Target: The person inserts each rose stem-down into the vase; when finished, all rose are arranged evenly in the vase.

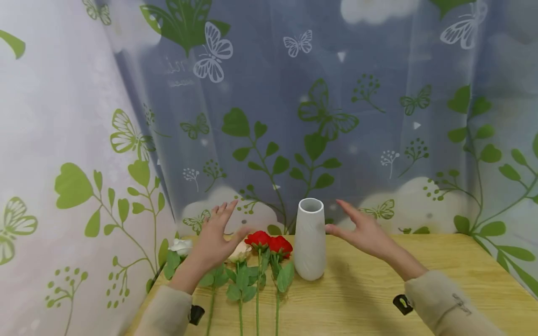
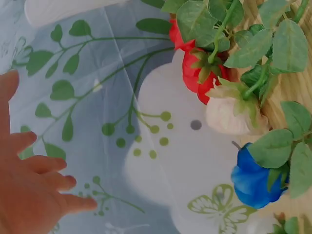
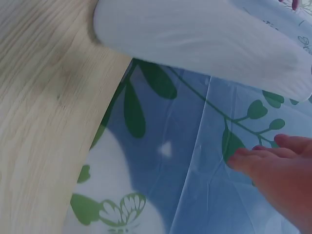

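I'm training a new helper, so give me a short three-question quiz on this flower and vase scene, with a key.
1. In the head view, which hand is nearer the white vase?
2. True or false: a flower is standing in the vase.
3. Which colour of bloom shows in the left wrist view but not in the head view?

Key:
1. The right hand.
2. False.
3. Blue: the blue bloom.

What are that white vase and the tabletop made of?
The vase looks like matte ceramic, from its dull white surface and faint relief, though plastic is possible. The tabletop seems smooth wood or wood-look laminate, with fine grain lines.
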Available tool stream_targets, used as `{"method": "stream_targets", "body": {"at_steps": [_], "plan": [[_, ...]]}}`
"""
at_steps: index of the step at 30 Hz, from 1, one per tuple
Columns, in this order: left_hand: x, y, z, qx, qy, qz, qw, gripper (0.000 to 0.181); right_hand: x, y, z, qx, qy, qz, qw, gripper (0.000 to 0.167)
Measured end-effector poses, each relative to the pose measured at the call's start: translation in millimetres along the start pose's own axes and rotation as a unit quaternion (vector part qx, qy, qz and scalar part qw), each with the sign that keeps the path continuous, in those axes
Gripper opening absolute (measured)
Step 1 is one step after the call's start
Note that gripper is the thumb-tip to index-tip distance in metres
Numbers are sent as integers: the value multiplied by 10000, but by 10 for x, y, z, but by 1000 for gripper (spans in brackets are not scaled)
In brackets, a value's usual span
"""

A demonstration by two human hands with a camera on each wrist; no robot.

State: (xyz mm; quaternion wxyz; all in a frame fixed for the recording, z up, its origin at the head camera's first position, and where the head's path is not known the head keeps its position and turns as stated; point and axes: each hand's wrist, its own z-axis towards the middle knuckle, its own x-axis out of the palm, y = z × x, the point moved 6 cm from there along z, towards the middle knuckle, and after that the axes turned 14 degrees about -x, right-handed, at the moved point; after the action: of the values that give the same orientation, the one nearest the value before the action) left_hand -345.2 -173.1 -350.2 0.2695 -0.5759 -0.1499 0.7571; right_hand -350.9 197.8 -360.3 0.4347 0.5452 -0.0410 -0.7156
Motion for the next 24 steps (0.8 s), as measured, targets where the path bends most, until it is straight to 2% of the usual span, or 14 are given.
{"method": "stream_targets", "body": {"at_steps": [4, 7, 11, 16, 21, 24], "plan": [[-107, 137, -49, -38, -281, -367, 9989, 77, 31, 15, 44, -8, -310, 590, 9978, 85], [-174, 274, -97, -277, -474, -573, 9968, 73, 63, 17, 68, -56, -548, 1014, 9933, 80], [-243, 492, -151, -565, -715, -986, 9909, 62, 125, 1, 113, -211, -749, 1202, 9897, 72], [-277, 828, -228, -1161, -542, -1531, 9799, 52, 226, -9, 157, -308, -625, 1426, 9873, 67], [-303, 1098, -344, -1543, -299, -1902, 9691, 49, 295, 12, 181, -283, -494, 1527, 9866, 71], [-306, 1262, -415, -1849, -124, -2113, 9597, 50, 321, 16, 184, -242, -477, 1516, 9870, 74]]}}
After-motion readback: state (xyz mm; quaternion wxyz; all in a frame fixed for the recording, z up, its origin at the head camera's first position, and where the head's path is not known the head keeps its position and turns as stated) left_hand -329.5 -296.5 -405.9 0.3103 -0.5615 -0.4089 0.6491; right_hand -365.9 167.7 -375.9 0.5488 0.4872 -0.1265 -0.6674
